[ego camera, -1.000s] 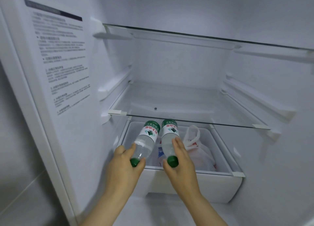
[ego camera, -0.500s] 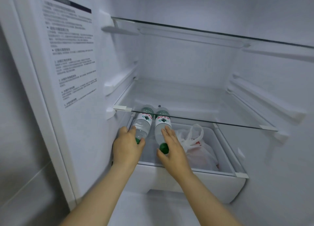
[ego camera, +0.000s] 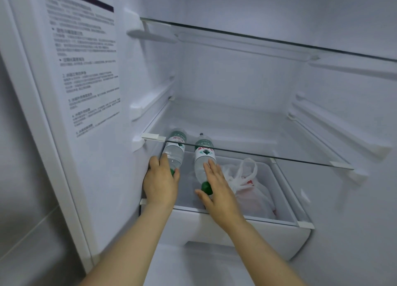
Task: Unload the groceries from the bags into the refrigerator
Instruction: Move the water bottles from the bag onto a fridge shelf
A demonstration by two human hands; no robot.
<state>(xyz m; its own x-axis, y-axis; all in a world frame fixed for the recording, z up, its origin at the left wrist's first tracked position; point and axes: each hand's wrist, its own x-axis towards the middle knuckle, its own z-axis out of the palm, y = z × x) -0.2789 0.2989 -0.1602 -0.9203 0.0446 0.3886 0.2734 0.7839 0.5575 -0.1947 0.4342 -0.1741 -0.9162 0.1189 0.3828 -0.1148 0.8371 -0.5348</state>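
Two clear water bottles with green caps and white-green labels point into the open white crisper drawer (ego camera: 236, 218), their bases under the lower glass shelf (ego camera: 279, 157). My left hand (ego camera: 161, 182) grips the left bottle (ego camera: 175, 151) at its neck, close to the fridge's left wall. The right bottle (ego camera: 203, 159) rests in my right hand (ego camera: 218, 192), with the fingers laid along its side and the thumb under the cap. The two bottles lie side by side, slightly apart.
A tied white plastic bag (ego camera: 249, 184) with red print lies in the right half of the drawer. An upper glass shelf (ego camera: 257, 38) spans the top. A printed instruction sticker (ego camera: 86, 71) covers the left inner wall.
Both hands have pushed the bottles forward and deeper into the drawer, so their bases now sit under the lower glass shelf. The bottles have spread slightly apart.
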